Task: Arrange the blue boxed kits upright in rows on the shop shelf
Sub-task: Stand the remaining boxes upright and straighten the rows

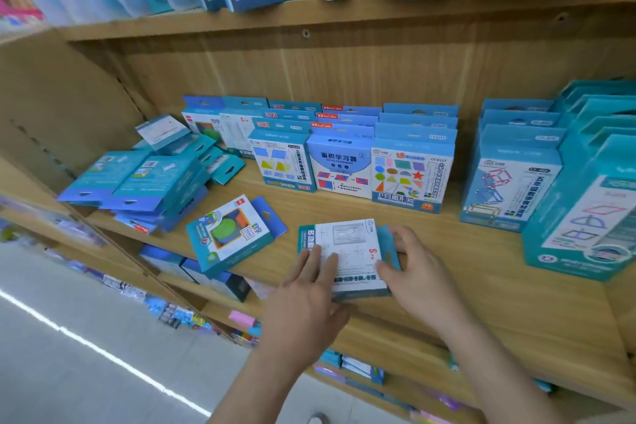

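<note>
At the far left of the wooden shelf (481,293) we see a loose heap of blue boxes (144,182). They lie flat or tilted on one another, with their hang tabs pointing toward the front edge. Just to the right of the heap, one box with a green disc on its face (230,234) lies flat and askew near the front.

Behind it, against the back board, four rows of boxes stand upright, one box behind another. These are a row with white faces (220,127), a row showing yellow and blue shapes (282,162), a row with red and blue squares (339,165) and a row with many coloured shapes (409,172).

In front of these rows, close to the shelf's front edge, a white-faced box (347,258) lies flat with its hang tab pointing right. Our left hand (309,289) rests on its near left part, with the fingers fairly straight and pressing on the face rather than closing round it. Our right hand (413,268) grasps the box's right end, with the thumb on the white face and the fingers curled over the tab.

Further right, well apart from the hands, a row of boxes with a frame drawing (509,182) stands upright. Just beside it, at the edge of view, stands a row of larger boxes (592,210).
</note>
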